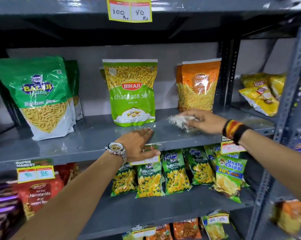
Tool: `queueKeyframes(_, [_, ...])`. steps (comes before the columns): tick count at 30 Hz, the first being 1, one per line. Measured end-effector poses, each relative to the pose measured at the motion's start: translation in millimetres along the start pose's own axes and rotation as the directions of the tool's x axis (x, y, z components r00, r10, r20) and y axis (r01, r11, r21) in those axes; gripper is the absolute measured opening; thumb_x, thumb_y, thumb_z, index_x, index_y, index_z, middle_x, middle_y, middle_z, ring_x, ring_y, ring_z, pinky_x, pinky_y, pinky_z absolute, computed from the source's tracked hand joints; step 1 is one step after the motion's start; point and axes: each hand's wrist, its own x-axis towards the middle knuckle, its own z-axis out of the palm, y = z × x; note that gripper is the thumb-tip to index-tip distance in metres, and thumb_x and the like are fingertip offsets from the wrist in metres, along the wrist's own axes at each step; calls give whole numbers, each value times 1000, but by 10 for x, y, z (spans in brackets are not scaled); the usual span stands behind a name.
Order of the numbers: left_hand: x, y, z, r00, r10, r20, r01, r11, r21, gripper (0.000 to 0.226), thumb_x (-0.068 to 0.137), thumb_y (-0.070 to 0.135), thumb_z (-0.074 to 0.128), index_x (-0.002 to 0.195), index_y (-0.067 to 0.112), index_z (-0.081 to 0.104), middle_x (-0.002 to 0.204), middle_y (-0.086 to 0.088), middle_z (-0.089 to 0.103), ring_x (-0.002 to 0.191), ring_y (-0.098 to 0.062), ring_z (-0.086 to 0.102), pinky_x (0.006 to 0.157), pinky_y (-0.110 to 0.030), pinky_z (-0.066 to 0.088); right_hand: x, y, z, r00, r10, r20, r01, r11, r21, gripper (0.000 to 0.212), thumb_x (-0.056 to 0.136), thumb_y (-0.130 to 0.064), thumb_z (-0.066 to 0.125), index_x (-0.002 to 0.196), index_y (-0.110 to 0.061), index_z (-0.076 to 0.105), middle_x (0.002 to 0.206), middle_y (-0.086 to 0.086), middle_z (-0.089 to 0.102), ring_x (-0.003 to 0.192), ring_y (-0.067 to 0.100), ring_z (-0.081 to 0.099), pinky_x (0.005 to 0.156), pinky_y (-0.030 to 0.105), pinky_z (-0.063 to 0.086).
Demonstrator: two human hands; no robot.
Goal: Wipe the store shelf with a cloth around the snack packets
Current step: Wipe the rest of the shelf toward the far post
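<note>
The grey metal shelf [87,135] carries three upright groups of snack packets: a green Balaji packet [39,96] at the left, a green Bikaji chatpata sev packet [131,92] in the middle and an orange Bikaji packet [197,85] at the right. My right hand [203,121] presses a crumpled whitish cloth [180,121] on the shelf just in front of the orange packet. My left hand [139,144] lies flat over the shelf's front edge below the middle packet, fingers together, thumb over a price tag.
Puffcorn packets [149,179] and an Uncle Chipps bag [229,179] fill the shelf below, with a red Navratan Mix packet [40,193] at the left. Yellow Lay's bags [262,94] lie in the neighbouring bay. A slotted upright post [291,101] stands at the right.
</note>
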Motion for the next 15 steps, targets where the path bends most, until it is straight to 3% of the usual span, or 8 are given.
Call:
queueKeyframes(3, [103,52,8,1000,-3,0,3,1000,-22,109,84,88,23,161,10,19,167,-11,25,149,-28,35,120,-45,33,620,213,-67,989,28,-143,-24,999,29,36,97,-24,53,132,-28,53,137,3,53,123,23,51,109,43,38])
queueKeyframes(6, [95,66,27,1000,-25,-5,24,999,-41,105,87,86,26,162,14,14,169,-8,20,151,-26,30,122,-44,29,1223,323,28,982,43,-185,-42,999,10,37,96,-21,54,132,-20,54,144,8,50,132,26,46,107,31,33])
queueKeyframes(10, [82,92,15,1000,-15,-17,14,997,-74,99,92,79,39,163,16,11,171,-5,14,155,-20,21,125,-32,14,1868,467,191,983,59,-176,-64,998,-21,30,92,-16,58,121,-18,63,127,9,64,117,28,58,87,21,40])
queueKeyframes(13, [84,71,31,999,-15,-52,10,995,-99,98,92,75,47,162,15,13,170,-3,14,155,-16,18,123,-23,7,2239,591,237,982,100,-159,-106,994,-27,30,88,-14,55,113,-26,67,122,8,68,112,31,61,96,32,49])
queueKeyframes(15, [93,62,50,998,-16,-64,10,995,-99,99,91,76,48,162,15,14,170,-2,14,155,-14,18,123,-23,5,2451,683,252,981,118,-151,-133,987,-94,31,87,-19,54,111,-33,67,126,7,65,117,34,57,103,44,45])
